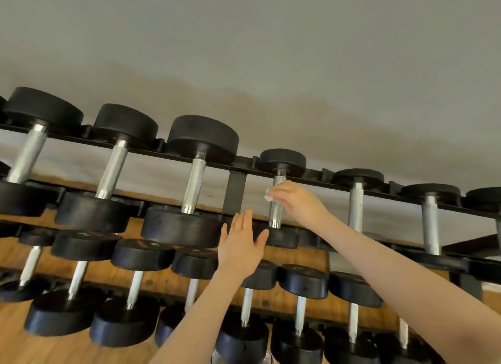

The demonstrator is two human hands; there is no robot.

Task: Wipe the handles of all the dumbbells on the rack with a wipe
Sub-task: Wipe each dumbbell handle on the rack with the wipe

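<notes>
The wipe, a small white wad, is pressed against the upper part of a knurled handle on the top tier of the rack; the right hand curls its fingers closed around it, likely to rub along the steel. The left hand, spread open and empty, rests near the lower head, seemingly to steady that dumbbell.

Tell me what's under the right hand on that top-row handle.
A bit of white wipe pokes out beside the right hand, pressed on the knurled handle. The fingers hide the rest of the wipe and that stretch of handle.
</notes>
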